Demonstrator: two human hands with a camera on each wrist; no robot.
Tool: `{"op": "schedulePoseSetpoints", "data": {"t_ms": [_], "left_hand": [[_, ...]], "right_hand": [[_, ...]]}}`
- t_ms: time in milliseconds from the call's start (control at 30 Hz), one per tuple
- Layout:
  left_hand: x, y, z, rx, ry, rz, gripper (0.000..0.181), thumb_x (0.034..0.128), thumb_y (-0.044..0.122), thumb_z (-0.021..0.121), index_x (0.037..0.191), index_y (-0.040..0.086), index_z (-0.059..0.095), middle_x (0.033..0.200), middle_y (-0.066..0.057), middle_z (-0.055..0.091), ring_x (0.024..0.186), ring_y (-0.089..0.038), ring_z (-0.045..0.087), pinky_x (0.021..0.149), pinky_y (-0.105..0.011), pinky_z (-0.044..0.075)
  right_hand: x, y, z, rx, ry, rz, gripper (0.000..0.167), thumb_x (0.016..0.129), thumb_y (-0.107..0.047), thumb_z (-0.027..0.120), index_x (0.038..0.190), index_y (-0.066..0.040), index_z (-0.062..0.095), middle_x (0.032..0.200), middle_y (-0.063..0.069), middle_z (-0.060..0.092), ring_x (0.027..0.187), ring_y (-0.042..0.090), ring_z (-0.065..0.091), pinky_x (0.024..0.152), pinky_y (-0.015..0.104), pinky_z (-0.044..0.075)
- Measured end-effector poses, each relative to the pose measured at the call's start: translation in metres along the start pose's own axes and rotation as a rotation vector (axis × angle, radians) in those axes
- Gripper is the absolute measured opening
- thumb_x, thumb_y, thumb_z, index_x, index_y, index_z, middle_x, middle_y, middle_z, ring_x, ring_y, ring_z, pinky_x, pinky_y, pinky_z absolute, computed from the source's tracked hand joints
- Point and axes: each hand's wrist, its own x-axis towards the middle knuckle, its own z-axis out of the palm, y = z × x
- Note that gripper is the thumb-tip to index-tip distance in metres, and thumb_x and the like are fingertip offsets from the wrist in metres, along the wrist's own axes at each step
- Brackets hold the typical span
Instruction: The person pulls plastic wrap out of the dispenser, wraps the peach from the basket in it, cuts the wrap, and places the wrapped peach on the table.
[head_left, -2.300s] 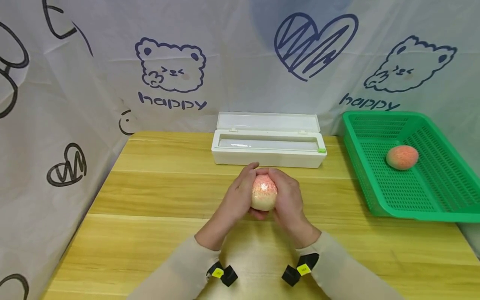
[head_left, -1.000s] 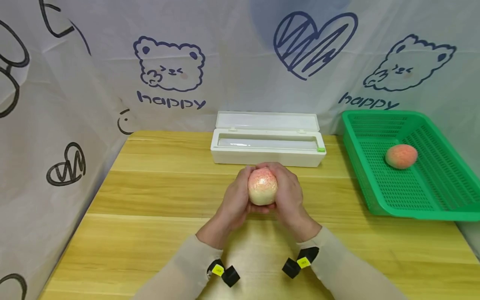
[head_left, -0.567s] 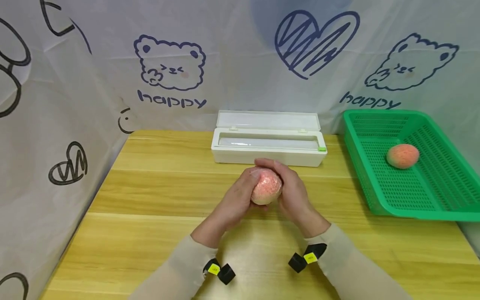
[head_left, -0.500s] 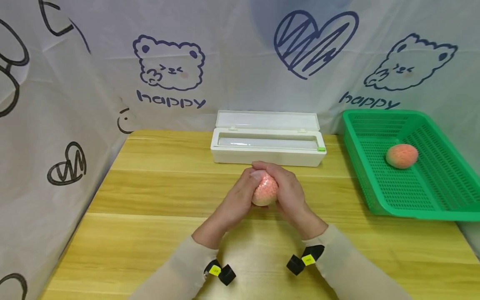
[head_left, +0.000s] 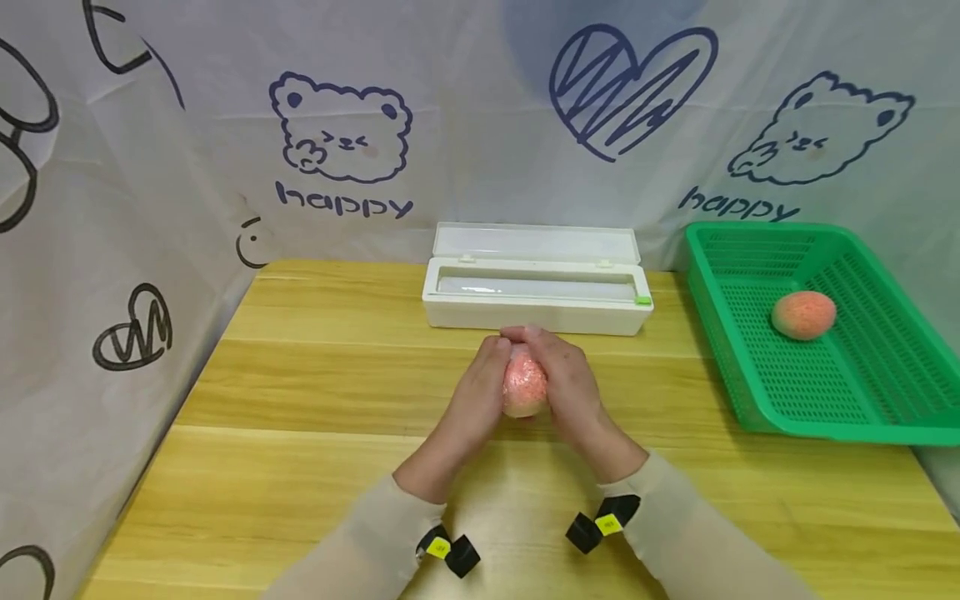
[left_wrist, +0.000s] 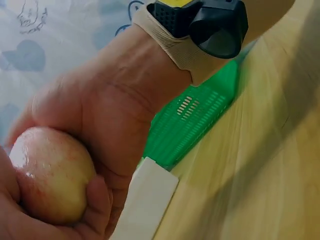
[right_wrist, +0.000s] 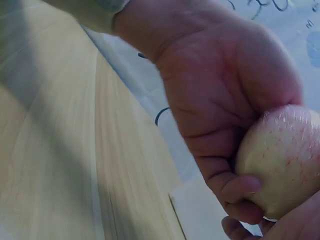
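A pink and cream peach (head_left: 524,390) with a shiny, wrinkled clear film over it is held between both hands, above the middle of the table. My left hand (head_left: 477,393) cups its left side, and my right hand (head_left: 576,385) cups its right side, the fingers of both curling round it. In the left wrist view the yellowish underside of the peach (left_wrist: 52,175) shows between the two palms. The right wrist view shows the film creased on the peach (right_wrist: 285,155). Part of the fruit is hidden behind the hands.
Just beyond the hands stands a long white cling film box (head_left: 536,317), its lid raised, with a roll inside. At the right, a green basket (head_left: 862,432) contains another peach (head_left: 804,315). A drawn-on white cloth (head_left: 480,108) hangs behind the wooden table (head_left: 300,483).
The peach has turned within the hands, so its pink side now faces up where more cream showed before. Both hands shifted slightly around it while staying in about the same place.
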Motion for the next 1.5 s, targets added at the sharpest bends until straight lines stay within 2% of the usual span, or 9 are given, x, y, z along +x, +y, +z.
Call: {"op": "schedulePoseSetpoints", "data": {"t_ms": [233, 400, 567, 733, 867, 1067, 1233, 1333, 1500], "left_hand": [[-0.001, 0.002, -0.001, 0.1, 0.021, 0.027, 0.04, 0.1147, 0.036, 0.031, 0.13, 0.006, 0.053, 0.116, -0.016, 0.06, 0.101, -0.022, 0.058, 0.083, -0.033, 0.053], [0.0, 0.0, -0.005, 0.084, -0.069, 0.008, 0.05, 0.1143, 0.047, 0.033, 0.137, 0.006, 0.048, 0.126, -0.015, 0.056, 0.114, -0.022, 0.055, 0.097, -0.035, 0.048], [0.003, -0.003, -0.007, 0.04, -0.138, -0.016, 0.055, 0.113, 0.049, 0.038, 0.143, 0.003, 0.042, 0.131, -0.018, 0.054, 0.114, -0.022, 0.056, 0.095, -0.033, 0.05], [0.005, -0.003, -0.006, -0.24, -0.156, -0.092, 0.056, 0.1143, 0.048, 0.033, 0.146, 0.003, 0.041, 0.135, -0.016, 0.052, 0.101, -0.019, 0.065, 0.082, -0.038, 0.064], [0.005, -0.001, -0.005, -0.412, -0.167, -0.171, 0.061, 0.1133, 0.053, 0.03, 0.152, 0.009, 0.045, 0.137, -0.017, 0.056, 0.097, -0.021, 0.072, 0.078, -0.045, 0.065], [0.004, 0.002, -0.006, -0.212, -0.123, -0.137, 0.058, 0.1137, 0.048, 0.025, 0.149, 0.011, 0.052, 0.142, -0.017, 0.053, 0.104, -0.024, 0.065, 0.082, -0.05, 0.064], [0.003, 0.005, -0.002, 0.06, -0.064, -0.043, 0.06, 0.1141, 0.05, 0.028, 0.143, 0.003, 0.053, 0.138, -0.018, 0.054, 0.118, -0.027, 0.06, 0.1, -0.048, 0.056], [0.006, 0.005, -0.004, 0.109, -0.077, -0.046, 0.061, 0.1135, 0.052, 0.031, 0.135, 0.002, 0.059, 0.123, -0.017, 0.062, 0.1, -0.027, 0.069, 0.088, -0.049, 0.062], [0.012, 0.006, -0.011, -0.008, -0.133, -0.194, 0.065, 0.1101, 0.055, 0.034, 0.117, -0.001, 0.066, 0.092, -0.013, 0.065, 0.061, -0.024, 0.069, 0.055, -0.044, 0.063]], "right_hand": [[0.001, 0.002, 0.003, -0.031, 0.029, 0.003, 0.036, 0.107, -0.021, 0.054, 0.131, -0.003, 0.073, 0.137, 0.011, 0.071, 0.129, 0.021, 0.064, 0.097, 0.024, 0.057], [0.001, 0.002, 0.001, -0.037, 0.023, 0.035, 0.039, 0.11, -0.026, 0.048, 0.13, -0.004, 0.073, 0.136, 0.011, 0.071, 0.125, 0.021, 0.065, 0.095, 0.024, 0.058], [0.001, 0.001, 0.0, -0.014, 0.01, 0.048, 0.047, 0.113, -0.031, 0.039, 0.13, -0.003, 0.073, 0.135, 0.011, 0.071, 0.121, 0.018, 0.066, 0.094, 0.024, 0.058], [0.002, -0.003, -0.003, 0.242, -0.026, 0.076, 0.053, 0.113, -0.035, 0.036, 0.138, 0.003, 0.064, 0.143, 0.014, 0.064, 0.129, 0.02, 0.061, 0.104, 0.029, 0.055], [0.002, 0.0, -0.003, 0.26, -0.021, 0.08, 0.051, 0.112, -0.033, 0.039, 0.138, 0.003, 0.063, 0.138, 0.01, 0.065, 0.128, 0.019, 0.06, 0.107, 0.03, 0.052], [0.004, 0.003, 0.001, 0.16, 0.162, 0.107, 0.035, 0.106, -0.024, 0.052, 0.112, 0.002, 0.075, 0.104, -0.001, 0.075, 0.103, 0.012, 0.067, 0.093, 0.026, 0.056], [0.003, 0.0, 0.006, 0.064, 0.251, 0.096, 0.034, 0.105, -0.022, 0.054, 0.112, 0.001, 0.079, 0.107, 0.004, 0.079, 0.101, 0.011, 0.07, 0.089, 0.024, 0.057], [0.003, -0.001, 0.008, 0.08, 0.201, 0.097, 0.039, 0.108, -0.026, 0.05, 0.123, 0.0, 0.076, 0.124, 0.008, 0.075, 0.112, 0.014, 0.068, 0.094, 0.024, 0.057], [-0.001, 0.0, 0.001, 0.05, 0.001, 0.051, 0.045, 0.112, -0.033, 0.045, 0.141, -0.005, 0.066, 0.145, 0.007, 0.065, 0.134, 0.018, 0.058, 0.112, 0.029, 0.047]]}}
